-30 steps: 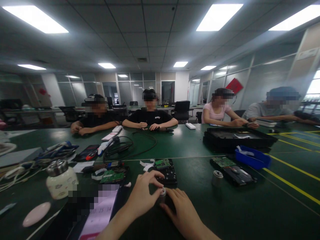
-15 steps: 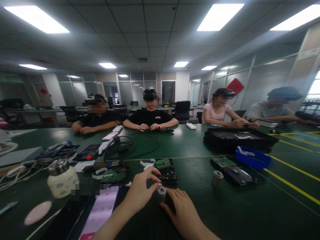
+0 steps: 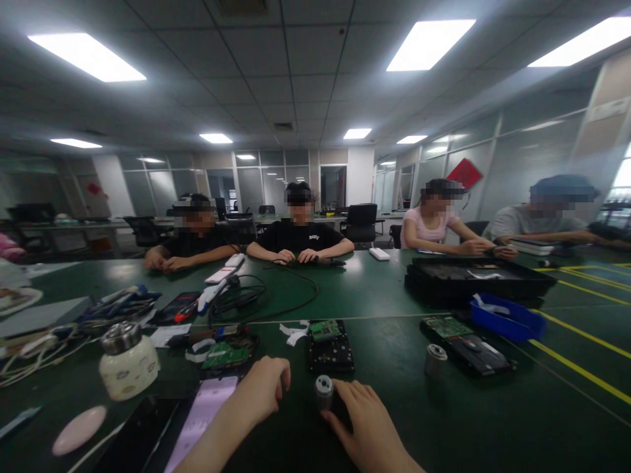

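A small silver cylindrical motor (image 3: 324,393) stands upright on the green table in front of me. My right hand (image 3: 363,420) has its thumb and fingers curved round the motor's right side, steadying it. To the left of the motor, and apart from it, my left hand (image 3: 269,387) hangs above the table with its fingers loosely bent downward. Nothing shows in it; the thumb is hidden. Behind the motor lies a black hard drive (image 3: 331,348) with a green circuit board on it. Below my left forearm is a phone (image 3: 204,417) with a lit screen.
A second motor (image 3: 436,361) and another opened drive (image 3: 473,348) lie to the right, near a blue tray (image 3: 510,322) and a large black tray (image 3: 478,282). Leftward are a bottle (image 3: 129,368), cables and tools. Several people sit across the table.
My left hand has moved away from the motor's top, to the left and down. My right hand stays at the motor. The view has tilted slightly upward.
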Demonstrator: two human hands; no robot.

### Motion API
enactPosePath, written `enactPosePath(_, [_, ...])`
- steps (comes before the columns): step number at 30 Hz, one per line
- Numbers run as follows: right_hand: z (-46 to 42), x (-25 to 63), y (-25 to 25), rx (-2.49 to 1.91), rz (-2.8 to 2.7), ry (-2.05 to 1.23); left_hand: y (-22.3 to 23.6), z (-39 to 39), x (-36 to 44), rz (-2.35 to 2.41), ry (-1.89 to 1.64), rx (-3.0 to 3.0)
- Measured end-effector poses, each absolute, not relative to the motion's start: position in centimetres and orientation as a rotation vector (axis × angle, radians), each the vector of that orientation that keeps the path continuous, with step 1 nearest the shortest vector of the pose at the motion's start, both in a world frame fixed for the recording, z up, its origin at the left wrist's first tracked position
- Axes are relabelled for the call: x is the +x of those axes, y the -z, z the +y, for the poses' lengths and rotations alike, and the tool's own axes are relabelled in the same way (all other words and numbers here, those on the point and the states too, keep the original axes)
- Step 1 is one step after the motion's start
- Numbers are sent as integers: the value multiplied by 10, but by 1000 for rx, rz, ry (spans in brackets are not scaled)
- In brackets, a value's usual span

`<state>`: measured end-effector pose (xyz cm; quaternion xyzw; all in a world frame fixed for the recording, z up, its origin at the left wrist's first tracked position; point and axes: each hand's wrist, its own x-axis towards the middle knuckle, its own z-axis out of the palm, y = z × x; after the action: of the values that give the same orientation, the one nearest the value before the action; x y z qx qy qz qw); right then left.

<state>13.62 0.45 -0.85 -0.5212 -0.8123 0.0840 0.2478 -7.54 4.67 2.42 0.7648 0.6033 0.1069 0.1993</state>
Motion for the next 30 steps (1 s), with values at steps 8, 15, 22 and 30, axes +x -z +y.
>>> enactPosePath(8, [3, 136, 7, -1412, -2217, -226, -30, 52, -77, 1726, -293, 2058])
enactPosePath(15, [5, 136, 11, -1403, -2209, -195, -56, 33, -43, 1323, -979, 2074])
enactPosePath(22, [5, 136, 12, -1397, -2221, -191, -42, 25, -29, 1202, -1064, 2074])
enactPosePath(30, [5, 136, 13, -1395, -2213, -200, -41, 23, -29, 1262, -992, 2143])
